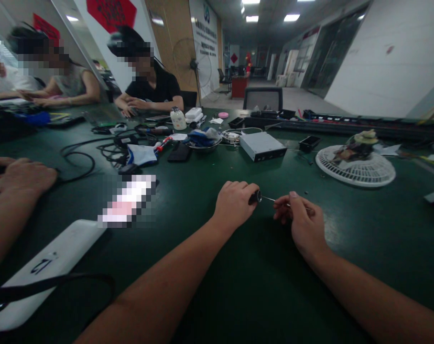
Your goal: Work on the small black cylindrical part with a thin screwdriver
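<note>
Near the middle of the green table, my left hand (pixel 235 203) is closed around a small black cylindrical part (pixel 254 196). Its round end has a shiny metal rim and faces right. My right hand (pixel 305 220) grips a thin screwdriver (pixel 269 198) between thumb and fingers; most of the handle is hidden in the palm. The slim metal shaft points left and its tip reaches the rimmed end of the black part. Whether the tip sits inside the part or only touches it, I cannot tell.
A white round fan grille (pixel 356 165) lies at right, and a silver disc drive (pixel 263 145) stands behind my hands. Cables (pixel 84 153), a blurred lit phone (pixel 129 200) and a white case (pixel 55 267) lie left. Another person's hands (pixel 25 174) rest at the left edge; people sit opposite.
</note>
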### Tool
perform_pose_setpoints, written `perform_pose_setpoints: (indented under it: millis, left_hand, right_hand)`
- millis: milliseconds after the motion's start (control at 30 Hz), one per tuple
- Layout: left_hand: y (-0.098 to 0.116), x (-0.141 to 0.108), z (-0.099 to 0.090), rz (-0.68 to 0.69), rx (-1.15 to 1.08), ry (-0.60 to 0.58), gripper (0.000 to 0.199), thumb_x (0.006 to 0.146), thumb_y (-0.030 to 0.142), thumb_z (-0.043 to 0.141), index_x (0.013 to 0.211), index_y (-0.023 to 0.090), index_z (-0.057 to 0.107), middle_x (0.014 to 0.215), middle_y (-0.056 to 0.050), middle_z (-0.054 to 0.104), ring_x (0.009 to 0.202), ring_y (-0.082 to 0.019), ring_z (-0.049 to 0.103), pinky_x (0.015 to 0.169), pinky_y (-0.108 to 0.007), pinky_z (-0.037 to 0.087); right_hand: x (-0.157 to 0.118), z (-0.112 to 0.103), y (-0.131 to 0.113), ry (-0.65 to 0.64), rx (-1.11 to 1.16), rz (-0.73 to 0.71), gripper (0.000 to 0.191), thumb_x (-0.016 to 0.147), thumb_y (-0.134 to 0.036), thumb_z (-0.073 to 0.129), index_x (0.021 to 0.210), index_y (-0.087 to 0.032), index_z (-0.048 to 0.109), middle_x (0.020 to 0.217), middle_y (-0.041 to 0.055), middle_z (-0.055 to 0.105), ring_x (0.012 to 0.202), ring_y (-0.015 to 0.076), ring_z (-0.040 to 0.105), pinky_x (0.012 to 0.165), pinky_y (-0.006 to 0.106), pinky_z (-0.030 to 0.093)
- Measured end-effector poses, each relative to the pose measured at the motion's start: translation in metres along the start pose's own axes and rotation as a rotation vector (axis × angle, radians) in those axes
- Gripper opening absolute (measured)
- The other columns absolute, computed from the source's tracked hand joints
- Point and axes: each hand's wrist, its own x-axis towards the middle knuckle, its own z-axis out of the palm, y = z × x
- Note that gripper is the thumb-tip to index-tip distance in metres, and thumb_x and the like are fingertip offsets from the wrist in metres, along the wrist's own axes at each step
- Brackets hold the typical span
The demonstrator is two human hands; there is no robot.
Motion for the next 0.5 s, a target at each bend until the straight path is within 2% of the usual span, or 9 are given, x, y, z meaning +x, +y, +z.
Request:
perform_pose_setpoints:
  millis: [67,167,267,333,500]
  left_hand:
    - [-0.0003,-0.0001,0.0005,-0.007,0.002,0.007,0.014,0.094,0.026,0.063,0.107,0.023,0.068,0.096,-0.003,0.072,0.09,-0.022,0.063,0.081,-0.038,0.044]
    - [-0.0005,-0.0004,0.0007,-0.006,-0.001,0.008,0.016,0.092,0.024,0.065,0.108,0.023,0.068,0.097,-0.003,0.072,0.091,-0.022,0.063,0.081,-0.038,0.044]
    - [0.0,-0.0005,0.0003,0.003,-0.003,0.007,0.015,0.093,0.025,0.065,0.107,0.024,0.069,0.097,-0.003,0.073,0.091,-0.023,0.064,0.082,-0.039,0.044]
    - [0.0003,-0.0004,0.0001,0.002,-0.004,0.01,0.014,0.093,0.026,0.064,0.107,0.024,0.069,0.096,-0.003,0.072,0.091,-0.023,0.064,0.082,-0.039,0.045]
    - [-0.0002,0.0001,0.0005,-0.011,-0.004,0.006,0.015,0.092,0.024,0.065,0.107,0.024,0.069,0.096,-0.003,0.072,0.09,-0.022,0.064,0.081,-0.038,0.044]
  right_hand:
    - [0.0002,-0.0002,-0.0002,-0.044,0.015,-0.02,0.039,0.098,-0.05,0.057,0.084,-0.018,0.074,0.08,0.0063,0.072,0.06,0.0158,0.066,0.051,0.028,0.044]
    - [-0.0003,-0.0008,-0.0019,-0.082,0.033,-0.024,0.044,0.099,-0.052,0.055,0.079,-0.018,0.073,0.076,0.0062,0.071,0.058,0.0159,0.065,0.051,0.029,0.045]
    - [-0.0005,-0.0005,-0.0036,-0.018,0.004,0.006,0.046,0.098,-0.052,0.055,0.074,-0.017,0.071,0.07,0.0055,0.068,0.055,0.0152,0.063,0.05,0.028,0.044]
    - [-0.0004,0.0001,-0.0042,0.012,-0.004,0.008,0.043,0.098,-0.052,0.057,0.077,-0.018,0.072,0.072,0.0056,0.069,0.056,0.0154,0.064,0.05,0.028,0.044]
    - [-0.0014,0.0,-0.0051,-0.087,0.028,-0.043,0.043,0.098,-0.053,0.056,0.08,-0.018,0.073,0.076,0.0061,0.071,0.06,0.0166,0.066,0.051,0.029,0.045]
